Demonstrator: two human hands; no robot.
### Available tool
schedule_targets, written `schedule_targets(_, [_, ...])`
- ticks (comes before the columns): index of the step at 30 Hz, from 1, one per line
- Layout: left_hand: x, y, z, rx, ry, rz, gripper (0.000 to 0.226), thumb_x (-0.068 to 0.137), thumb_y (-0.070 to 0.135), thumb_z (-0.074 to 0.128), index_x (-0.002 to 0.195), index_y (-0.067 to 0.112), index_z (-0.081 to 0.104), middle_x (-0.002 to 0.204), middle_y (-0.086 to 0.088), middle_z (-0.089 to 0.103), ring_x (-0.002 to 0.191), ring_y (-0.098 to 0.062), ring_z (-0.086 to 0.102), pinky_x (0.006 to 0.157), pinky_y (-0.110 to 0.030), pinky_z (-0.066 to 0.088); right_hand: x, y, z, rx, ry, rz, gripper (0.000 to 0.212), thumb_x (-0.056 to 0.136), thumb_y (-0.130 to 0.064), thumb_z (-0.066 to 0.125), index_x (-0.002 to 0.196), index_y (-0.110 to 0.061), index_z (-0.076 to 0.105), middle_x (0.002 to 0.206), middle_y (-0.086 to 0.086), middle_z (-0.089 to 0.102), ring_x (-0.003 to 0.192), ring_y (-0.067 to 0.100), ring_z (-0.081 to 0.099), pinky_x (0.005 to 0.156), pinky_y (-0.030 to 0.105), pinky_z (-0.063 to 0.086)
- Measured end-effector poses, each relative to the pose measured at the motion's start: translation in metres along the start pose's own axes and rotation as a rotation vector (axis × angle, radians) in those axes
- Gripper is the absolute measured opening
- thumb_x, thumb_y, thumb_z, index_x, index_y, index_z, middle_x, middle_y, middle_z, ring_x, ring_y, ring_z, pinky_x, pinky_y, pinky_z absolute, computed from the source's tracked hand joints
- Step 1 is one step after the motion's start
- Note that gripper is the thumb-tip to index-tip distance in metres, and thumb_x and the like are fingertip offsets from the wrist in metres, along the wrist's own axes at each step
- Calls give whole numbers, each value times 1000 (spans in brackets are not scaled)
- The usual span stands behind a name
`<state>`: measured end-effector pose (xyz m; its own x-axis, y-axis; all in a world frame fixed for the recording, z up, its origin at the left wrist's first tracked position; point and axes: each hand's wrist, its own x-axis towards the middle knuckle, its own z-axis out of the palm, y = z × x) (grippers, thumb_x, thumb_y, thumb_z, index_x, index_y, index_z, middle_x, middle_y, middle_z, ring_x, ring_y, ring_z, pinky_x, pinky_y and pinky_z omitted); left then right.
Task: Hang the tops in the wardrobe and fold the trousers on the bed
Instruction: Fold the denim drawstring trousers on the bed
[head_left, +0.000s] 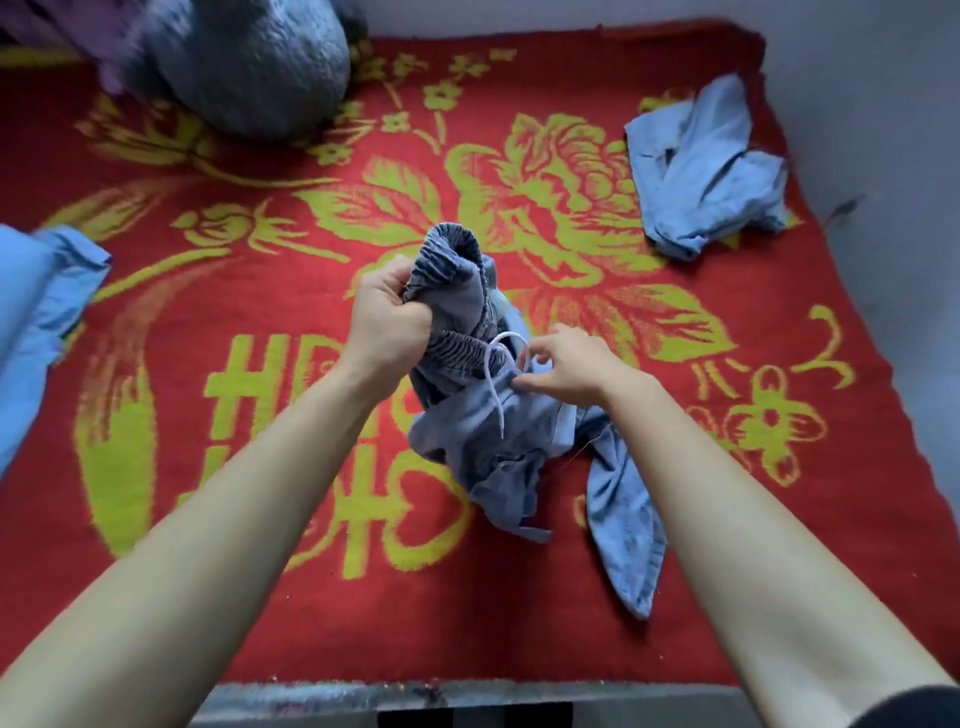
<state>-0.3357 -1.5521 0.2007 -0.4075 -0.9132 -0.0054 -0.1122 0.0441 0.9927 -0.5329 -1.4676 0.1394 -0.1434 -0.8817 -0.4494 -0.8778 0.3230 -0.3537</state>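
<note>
Blue drawstring trousers (498, 415) bunched mid-bed on the red blanket (260, 571); left hand (387, 317) fisted tight round the elastic waistband, right hand (566, 364) half-open, fingertips pinching cloth beside the white drawstring (496, 379); twisted legs could fold in crooked, cord might snag

Partly readable yellow lettering on blanket (519, 597)

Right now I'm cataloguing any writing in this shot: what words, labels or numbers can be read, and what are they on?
"HD": the only clear letters, large and yellow-green, woven into the red blanket.
More woven characters continue right and below; the left hand, forearm and trousers hide them, so they are not readable.
The garments show no labels.
</note>
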Motion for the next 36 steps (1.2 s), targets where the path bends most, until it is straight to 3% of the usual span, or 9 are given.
schedule_targets(4, [14,58,-13,-31,-13,39,38,62,-11,41,88,-1,67,87,-14,59,80,-21,50,71,-35,43,-20,-3,-30,-55,-83,84,21,78,-42,69,99,-39,69,105,3,59,106,28,56,90,37,44])
schedule_targets(7, [16,104,-20,70,-62,151,18,68,-13,48,78,-9,62,83,-17,52,80,-21,45,73,-40,40,-33,-23,-62,383,144,55,54,78,-28,71,130,-30,59,133,7,54,126,21,49,107,39,40])
schedule_targets(11, [17,169,-28,104,-98,239,23,72,-19,47,76,-3,64,82,-26,52,82,-23,45,75,-44,41,-44,-69,-109,809,183,-38,71,60,-68,80,123,-44,54,121,-19,65,113,1,61,98,32,49])
schedule_targets(15, [19,220,-41,150,-75,319,24,71,-11,48,80,1,66,89,-33,56,83,-23,50,80,-46,46,-51,-105,-154,647,491,-38,28,66,-80,61,85,-59,59,85,-19,69,92,12,67,78,35,52])
schedule_targets(21, [37,261,-76,208,83,356,49,59,-8,38,79,22,71,92,-21,67,85,-19,62,80,-38,54,-73,-111,-216,330,862,79,29,85,-40,47,93,-17,63,97,20,70,93,41,62,66,34,33])
schedule_targets(24, [46,281,-99,273,207,355,54,56,-9,35,77,28,69,79,1,65,66,-6,54,62,-21,44,-99,-110,-251,507,1044,127,20,85,-15,51,102,-10,61,99,21,69,96,42,61,69,35,34])
schedule_targets(29, [61,320,-115,272,494,470,53,65,-7,42,109,13,65,101,-10,59,86,-15,55,77,-26,52,-145,-139,-303,425,1390,-176,19,77,-19,46,89,-10,59,64,6,56,62,37,54,57,39,37])
schedule_targets(33, [73,330,-127,394,604,433,43,81,0,53,123,7,55,110,-5,59,96,-15,57,81,-17,43,-170,-136,-326,-79,1433,-203,57,76,-64,65,99,-12,57,60,-4,51,57,33,63,55,34,47])
schedule_targets(36, [72,322,-118,541,516,220,30,88,6,54,117,7,59,115,-12,66,107,-28,60,88,-27,43,-171,-118,-335,-324,1154,-90,67,74,-66,65,111,-13,52,70,7,65,66,34,67,63,37,51])
